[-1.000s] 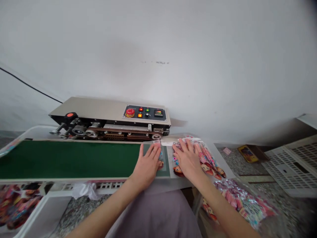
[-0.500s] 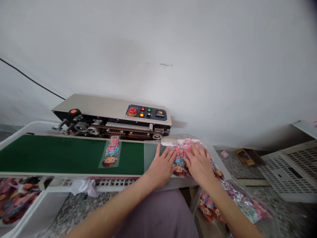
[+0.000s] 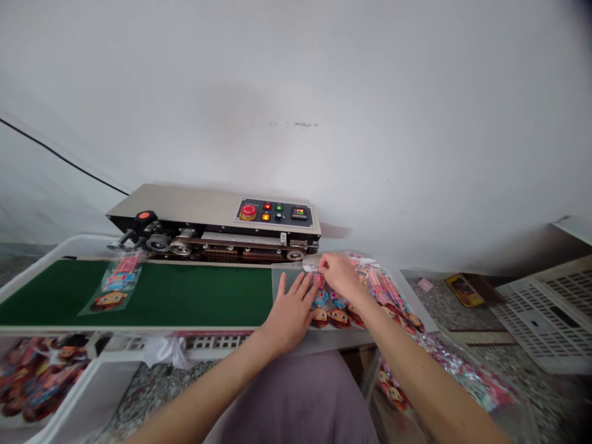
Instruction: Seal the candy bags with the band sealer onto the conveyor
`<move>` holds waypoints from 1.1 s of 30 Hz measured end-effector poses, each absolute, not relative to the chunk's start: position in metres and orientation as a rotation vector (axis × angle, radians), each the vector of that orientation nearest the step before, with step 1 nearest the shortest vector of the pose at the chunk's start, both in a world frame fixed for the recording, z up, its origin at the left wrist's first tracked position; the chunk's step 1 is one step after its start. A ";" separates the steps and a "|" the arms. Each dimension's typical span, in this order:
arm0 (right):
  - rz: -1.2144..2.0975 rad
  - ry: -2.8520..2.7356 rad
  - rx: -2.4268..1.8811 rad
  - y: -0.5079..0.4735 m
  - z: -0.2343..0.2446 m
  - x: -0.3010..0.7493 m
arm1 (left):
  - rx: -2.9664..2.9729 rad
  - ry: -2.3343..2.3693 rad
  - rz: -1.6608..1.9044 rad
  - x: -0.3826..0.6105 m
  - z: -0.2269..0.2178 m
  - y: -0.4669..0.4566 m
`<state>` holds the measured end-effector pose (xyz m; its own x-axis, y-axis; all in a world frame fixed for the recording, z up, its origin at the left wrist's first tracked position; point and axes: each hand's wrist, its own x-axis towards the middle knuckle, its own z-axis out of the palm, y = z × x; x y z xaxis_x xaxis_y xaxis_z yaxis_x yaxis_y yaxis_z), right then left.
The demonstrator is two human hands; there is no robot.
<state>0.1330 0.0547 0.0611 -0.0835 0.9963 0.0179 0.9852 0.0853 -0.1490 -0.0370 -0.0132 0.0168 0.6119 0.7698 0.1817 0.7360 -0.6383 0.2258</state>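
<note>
My left hand [image 3: 292,308] lies flat, fingers spread, at the left end of a row of printed plastic packets [image 3: 339,317]. Its fingertips touch the leftmost packet [image 3: 320,317]. My right hand [image 3: 341,276] is closed in a pinch at the upper end of that packet, near the white flap; the exact grip is partly hidden by the fingers. More packets [image 3: 387,295] overlap under and beyond my right wrist. Another packet [image 3: 115,283] lies apart on the green conveyor belt [image 3: 203,296], its upper end by the sealing machine's rollers.
A band sealing machine [image 3: 194,213] with lit buttons stands along the wall behind the belt. Below left, a white bin [image 3: 108,382] holds many packets. A clear bag of packets [image 3: 467,376] sits low right. Beyond are a small box [image 3: 465,291] and a white crate [image 3: 550,320].
The packet on the belt has travelled left to the machine's far end. My right hand has moved up and left, from lying flat on the packets to a pinch at their upper end.
</note>
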 end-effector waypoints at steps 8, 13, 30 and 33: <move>0.188 -2.240 -2.001 0.052 0.054 0.131 | 2.591 1.445 0.466 -0.036 0.032 -0.004; 0.192 -2.255 -1.990 0.051 0.050 0.121 | 2.608 1.519 0.461 -0.036 0.031 -0.006; 0.310 -2.179 -1.873 0.038 0.056 0.113 | 2.402 1.509 0.631 -0.036 0.037 -0.017; 0.417 -2.111 -1.738 0.028 0.069 0.122 | 1.947 1.477 0.947 -0.037 0.048 -0.016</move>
